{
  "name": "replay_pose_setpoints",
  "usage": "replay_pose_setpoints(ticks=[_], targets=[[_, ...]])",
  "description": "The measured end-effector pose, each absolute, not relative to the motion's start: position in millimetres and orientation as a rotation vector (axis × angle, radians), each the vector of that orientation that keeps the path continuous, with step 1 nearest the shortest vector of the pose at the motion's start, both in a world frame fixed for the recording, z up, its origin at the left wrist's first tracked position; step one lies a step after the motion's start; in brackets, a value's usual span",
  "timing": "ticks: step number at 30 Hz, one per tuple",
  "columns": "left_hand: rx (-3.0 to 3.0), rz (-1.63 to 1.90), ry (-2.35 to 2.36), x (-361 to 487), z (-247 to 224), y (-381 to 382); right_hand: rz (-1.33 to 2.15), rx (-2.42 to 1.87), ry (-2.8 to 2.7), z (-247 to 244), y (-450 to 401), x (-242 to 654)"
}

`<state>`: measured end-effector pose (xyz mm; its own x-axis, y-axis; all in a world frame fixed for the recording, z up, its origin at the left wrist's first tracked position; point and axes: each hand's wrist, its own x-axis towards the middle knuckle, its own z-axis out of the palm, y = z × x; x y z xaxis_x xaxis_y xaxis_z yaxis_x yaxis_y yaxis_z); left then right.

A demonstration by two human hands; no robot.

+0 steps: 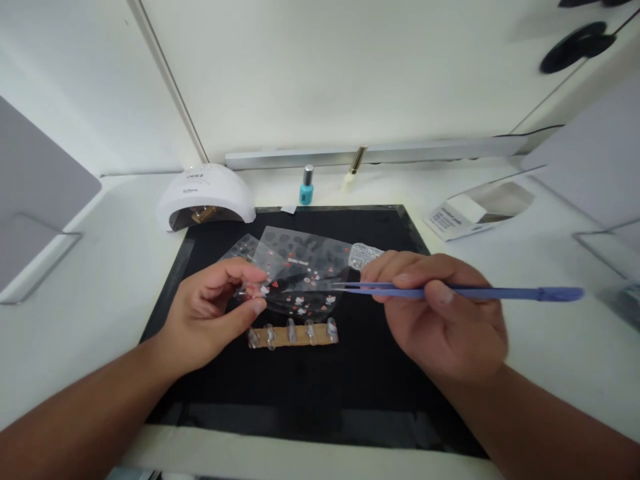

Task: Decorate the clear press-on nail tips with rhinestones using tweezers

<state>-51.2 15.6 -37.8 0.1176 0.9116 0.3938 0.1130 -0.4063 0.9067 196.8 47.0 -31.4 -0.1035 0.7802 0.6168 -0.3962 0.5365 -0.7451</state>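
Note:
My left hand (pixel 210 310) pinches the left edge of a clear sticker sheet (pixel 305 267) with small red and white designs. Between thumb and fingers of my right hand (pixel 445 317) lies a pair of blue-purple tweezers (pixel 480 293). Their thin tips point left, over or close to the sheet; I cannot tell whether they touch it. Another clear sheet (pixel 243 248) shows behind the left fingers. Below the sheets, a tan strip (pixel 280 336) carries several clear nail tips (pixel 292 330). A small clear-and-silver piece (pixel 364 255) sits by the right fingers, partly hidden.
A black mat (pixel 320 393) covers the middle of the white table. Behind it stand a white nail lamp (pixel 207 193), a turquoise nail polish bottle (pixel 307 187) and a pale bottle with a gold cap (pixel 356 163). An opened white box (pixel 460 213) lies at the right.

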Motion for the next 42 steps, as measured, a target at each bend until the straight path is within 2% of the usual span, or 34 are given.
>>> replay_pose_setpoints(ticks=[6,15,24,29,42], targets=[[1.599,1.371,1.027,-54.5,-39.9,17.8,1.097,-0.420,-1.292,-38.3,51.1,201.1],[1.413,1.403,1.093,-65.6,-52.2,35.8,1.097,-0.494,-1.499,3.4,40.9,221.4],[1.415,1.274,1.264,-67.9,-56.4,43.0,1.516,-0.821,-1.349,-44.9,59.6,237.5],[1.451,1.184,1.403,-65.4,-53.5,41.3,1.650,-0.870,-1.319,-47.7,56.9,233.0],[1.513,1.086,1.402,-62.3,-46.9,40.7,1.713,-0.748,-1.422,-45.7,54.6,235.7]])
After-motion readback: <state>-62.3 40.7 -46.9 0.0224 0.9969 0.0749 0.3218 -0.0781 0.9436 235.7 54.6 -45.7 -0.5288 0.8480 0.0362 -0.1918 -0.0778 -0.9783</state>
